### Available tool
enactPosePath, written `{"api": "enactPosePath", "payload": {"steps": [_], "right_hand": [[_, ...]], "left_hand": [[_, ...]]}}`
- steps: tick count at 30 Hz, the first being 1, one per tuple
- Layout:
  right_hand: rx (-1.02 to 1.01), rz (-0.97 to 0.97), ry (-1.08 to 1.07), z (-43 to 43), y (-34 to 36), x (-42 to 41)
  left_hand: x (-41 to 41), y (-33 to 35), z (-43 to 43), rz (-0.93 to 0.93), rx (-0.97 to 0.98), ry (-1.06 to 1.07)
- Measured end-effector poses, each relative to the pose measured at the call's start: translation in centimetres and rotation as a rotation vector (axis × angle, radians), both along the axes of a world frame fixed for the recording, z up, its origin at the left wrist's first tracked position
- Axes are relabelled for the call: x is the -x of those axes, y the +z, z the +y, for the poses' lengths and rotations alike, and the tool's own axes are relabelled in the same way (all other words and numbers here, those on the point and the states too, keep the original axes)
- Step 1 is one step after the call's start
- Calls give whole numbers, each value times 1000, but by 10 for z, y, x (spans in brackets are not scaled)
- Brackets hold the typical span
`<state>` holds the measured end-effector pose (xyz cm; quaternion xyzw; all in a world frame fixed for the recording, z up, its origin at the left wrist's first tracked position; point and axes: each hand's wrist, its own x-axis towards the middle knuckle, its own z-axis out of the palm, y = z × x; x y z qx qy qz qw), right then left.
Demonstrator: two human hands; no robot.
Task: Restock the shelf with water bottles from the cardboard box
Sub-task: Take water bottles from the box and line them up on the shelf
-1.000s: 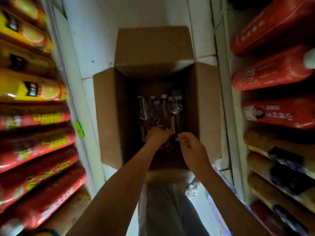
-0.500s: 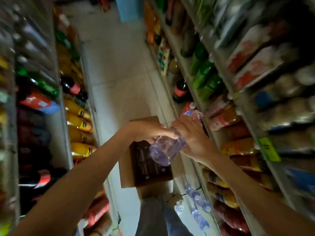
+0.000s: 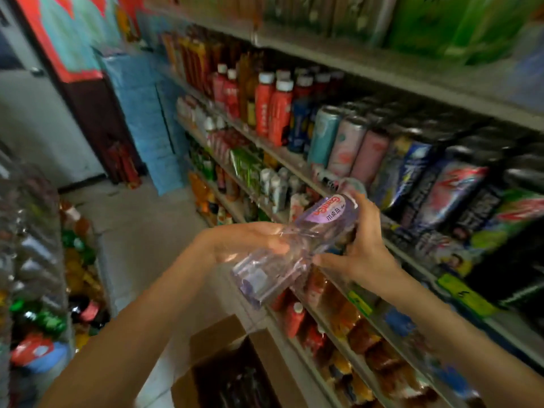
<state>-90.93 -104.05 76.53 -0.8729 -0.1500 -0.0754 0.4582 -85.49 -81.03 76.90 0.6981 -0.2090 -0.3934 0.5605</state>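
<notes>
A clear water bottle (image 3: 297, 248) with a purple label lies tilted between both hands, its cap end pointing up toward the shelf (image 3: 294, 160) on the right. My left hand (image 3: 250, 241) supports it from behind and below, palm up. My right hand (image 3: 360, 245) grips its upper part near the label. The open cardboard box (image 3: 217, 343) stands on the floor below, dark inside, with more bottles faintly visible.
The right shelf rows hold cans (image 3: 347, 148), red bottles (image 3: 272, 110) and other drinks, tightly packed. A second rack of bottles (image 3: 38, 260) lines the left side. The narrow aisle floor (image 3: 141, 225) runs toward a blue wall at the back.
The bottle came out of the box and rose with both hands to shelf height on the right. My view swung up from the box to the shelves.
</notes>
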Motion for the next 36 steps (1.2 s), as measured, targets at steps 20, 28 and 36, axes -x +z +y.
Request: {"api": "enactPosePath", "payload": {"steps": [20, 28, 36], "right_hand": [[-478, -59, -224, -54, 162, 48], [-476, -284, -363, -106, 235, 87], [-491, -453, -557, -170, 304, 110]], "left_hand": [[2, 162, -109, -505, 99, -169], [20, 244, -219, -1074, 708, 388], [39, 283, -295, -1775, 818, 634]]}}
